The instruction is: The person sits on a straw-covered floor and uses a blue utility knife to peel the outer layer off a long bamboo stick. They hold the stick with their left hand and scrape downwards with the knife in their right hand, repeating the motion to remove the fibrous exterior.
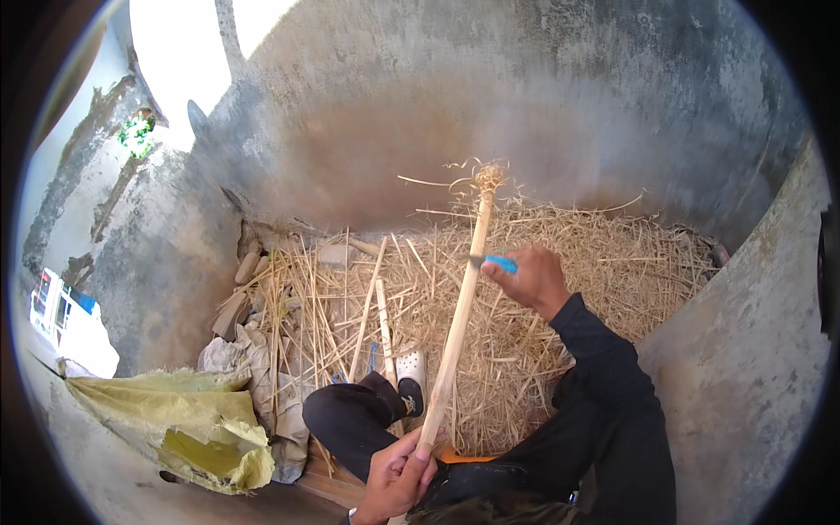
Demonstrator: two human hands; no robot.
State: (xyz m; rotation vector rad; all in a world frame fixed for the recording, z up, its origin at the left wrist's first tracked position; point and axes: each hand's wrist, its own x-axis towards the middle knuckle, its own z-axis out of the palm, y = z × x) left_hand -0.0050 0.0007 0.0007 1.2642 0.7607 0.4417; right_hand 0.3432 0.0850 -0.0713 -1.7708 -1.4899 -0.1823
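A long, pale strip of split wood or bamboo (459, 328) slants up and away from my lap, with curled shavings (488, 178) bunched at its far end. Near its lower end, my left hand (395, 479) is closed round it. My right hand (532, 278) grips a knife by its blue handle (500, 263). The knife's short dark blade (476, 260) lies against the strip, above its middle. My right fingers wrap the handle and partly hide it.
Shavings (560, 350) heap over the floor ahead and to the right. Thin sticks (293, 324) and a short pale piece (383, 319) lie left of my shoe (409, 372). A yellow sack (175, 411) is at the left. Grey walls (525, 114) enclose the space.
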